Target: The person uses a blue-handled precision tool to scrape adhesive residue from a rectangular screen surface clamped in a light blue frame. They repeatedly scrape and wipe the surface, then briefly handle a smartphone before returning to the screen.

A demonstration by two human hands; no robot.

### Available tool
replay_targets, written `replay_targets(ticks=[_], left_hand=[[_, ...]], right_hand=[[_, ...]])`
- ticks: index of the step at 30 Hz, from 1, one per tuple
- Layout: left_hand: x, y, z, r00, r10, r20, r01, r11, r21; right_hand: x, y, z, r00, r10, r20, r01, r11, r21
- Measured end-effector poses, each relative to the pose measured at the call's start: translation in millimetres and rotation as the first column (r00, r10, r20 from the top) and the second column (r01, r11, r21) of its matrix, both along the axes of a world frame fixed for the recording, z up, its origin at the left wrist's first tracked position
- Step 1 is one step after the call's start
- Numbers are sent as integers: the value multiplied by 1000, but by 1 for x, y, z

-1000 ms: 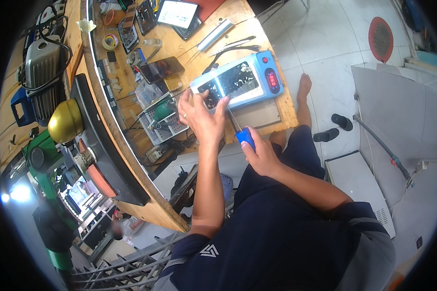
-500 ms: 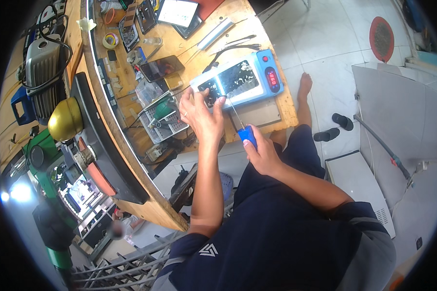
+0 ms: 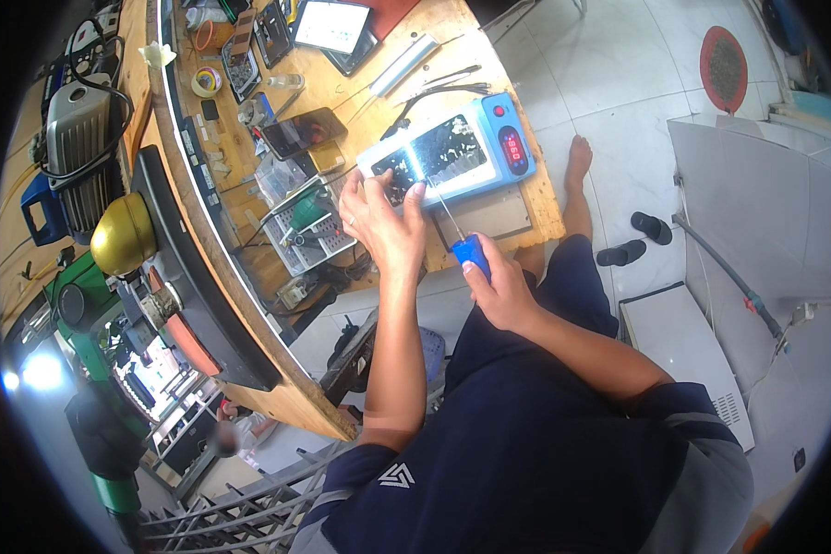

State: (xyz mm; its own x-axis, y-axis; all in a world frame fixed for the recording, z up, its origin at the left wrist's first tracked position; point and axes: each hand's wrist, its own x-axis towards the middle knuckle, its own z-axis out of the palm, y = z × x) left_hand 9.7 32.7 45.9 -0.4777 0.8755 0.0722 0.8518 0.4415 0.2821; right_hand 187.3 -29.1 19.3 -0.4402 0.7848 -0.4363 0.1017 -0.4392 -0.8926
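Observation:
A blue and white heating plate (image 3: 519,171) with a red digital readout lies near the table's right edge. On its top rests a dark, glossy screen panel (image 3: 448,148) spotted with pale flakes. My left hand (image 3: 383,217) has its fingers apart, with thumb and fingertips on the panel's near left part. In my right hand (image 3: 499,286) is a blue-handled tool (image 3: 469,254), gripped by the handle. Its thin metal shaft slants up to the panel's near edge, beside my left thumb. The exact shape of the tip is too small to tell.
Left of the plate are a dark phone (image 3: 305,133) and a white plastic basket (image 3: 309,231) with small items. Behind lie black cables (image 3: 439,92), a silver bar (image 3: 404,65) and a tablet (image 3: 332,26). A black beam-like object (image 3: 203,277) lines the left side.
The whole view has shifted very slightly. Both hands and the tool keep almost the same place at the panel.

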Motion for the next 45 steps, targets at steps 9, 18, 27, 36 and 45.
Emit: replay_targets(ticks=[9,18,27,36,45], left_hand=[[8,11,0,989,-143,-35,144,989,14],[-4,6,-6,989,-120,87,120,993,0],[-1,9,-9,993,-85,77,85,996,0],[2,11,-9,993,-119,-14,118,993,-29],[-1,10,-2,990,-143,13,144,989,-28]], right_hand=[[0,-4,-7,1000,-10,22,7,993,114],[-1,-5,-5,1000,10,11,-11,996,91],[-2,-2,2,1000,-21,5,21,1000,-5],[2,-2,2,1000,-27,4,27,1000,-14],[3,-4,2,999,-36,-18,35,999,-28]])
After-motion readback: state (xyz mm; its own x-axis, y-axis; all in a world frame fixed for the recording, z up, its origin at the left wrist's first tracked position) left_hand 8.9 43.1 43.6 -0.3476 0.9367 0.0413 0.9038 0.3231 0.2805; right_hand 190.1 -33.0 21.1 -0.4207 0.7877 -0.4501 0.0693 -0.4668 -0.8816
